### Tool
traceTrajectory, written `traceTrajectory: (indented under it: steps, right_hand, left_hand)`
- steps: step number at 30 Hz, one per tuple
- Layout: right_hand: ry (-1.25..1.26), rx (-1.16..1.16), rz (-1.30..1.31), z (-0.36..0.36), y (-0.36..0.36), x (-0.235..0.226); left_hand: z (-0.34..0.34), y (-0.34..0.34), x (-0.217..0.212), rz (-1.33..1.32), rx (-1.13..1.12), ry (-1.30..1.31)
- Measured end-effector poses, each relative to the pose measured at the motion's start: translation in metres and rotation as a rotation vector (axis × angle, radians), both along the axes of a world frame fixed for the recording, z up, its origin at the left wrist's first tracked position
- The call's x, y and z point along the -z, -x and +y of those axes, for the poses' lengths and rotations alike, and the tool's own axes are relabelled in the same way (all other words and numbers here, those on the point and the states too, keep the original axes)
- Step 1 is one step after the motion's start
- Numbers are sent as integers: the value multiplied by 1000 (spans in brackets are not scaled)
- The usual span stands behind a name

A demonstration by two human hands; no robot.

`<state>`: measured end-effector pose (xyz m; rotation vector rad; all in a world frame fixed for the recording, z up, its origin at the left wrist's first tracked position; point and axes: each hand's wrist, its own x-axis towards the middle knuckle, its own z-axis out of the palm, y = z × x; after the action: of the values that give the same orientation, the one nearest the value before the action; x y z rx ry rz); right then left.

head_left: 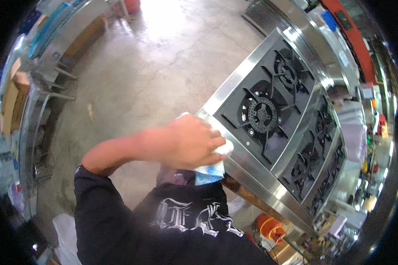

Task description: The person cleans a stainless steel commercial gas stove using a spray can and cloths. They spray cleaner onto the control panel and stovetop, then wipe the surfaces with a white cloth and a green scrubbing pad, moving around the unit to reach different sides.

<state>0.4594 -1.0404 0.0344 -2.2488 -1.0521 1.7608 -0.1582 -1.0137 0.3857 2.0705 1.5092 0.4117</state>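
Observation:
My left hand (190,141) reaches across from the left, its fingers closed on a white and blue cloth (210,173). White parts of the cloth show past the fingertips, and its blue end hangs down near my body. The hand is over the near corner of a stainless steel gas stove (247,154), at its steel front edge. Slight blur covers the hand and forearm. Black burner panels top the stove, with a round gas burner (262,115) and black pan supports in the nearest one. My right hand does not show.
Concrete floor (132,88) lies left of the stove. Along the left side stand metal tables and an open cardboard box (14,104). An orange bucket-like object (272,227) sits low beside the stove. Clear plastic (66,236) lies at lower left. Cluttered shelves line the right.

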Motion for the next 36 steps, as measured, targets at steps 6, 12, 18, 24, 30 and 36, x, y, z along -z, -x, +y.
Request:
traceTrajectory:
  steps: [6,12,18,24,30,36]
  right_hand:
    - [-15,33,-21,-65,54,-17]
    - [-53,-28,-88,-96,70,-26]
    - [-303,-458,-193,-100,50,-9]
    - [-318,-445,-186,-85,65,-16]
    - [-43,-93,-85,-81,110,-40]
    - [100,18,4,-88,109,-21]
  left_hand:
    - [-3,81,70,-647,-7,288]
    - [-56,28,190,-1401,-504,361]
    - [-69,-24,223,-1584,-484,83]
    - [-62,-29,193,-1330,-483,-271]
    - [-87,-22,177,-1233,-733,-134]
    - [-102,9,172,-1572,-1156,45]
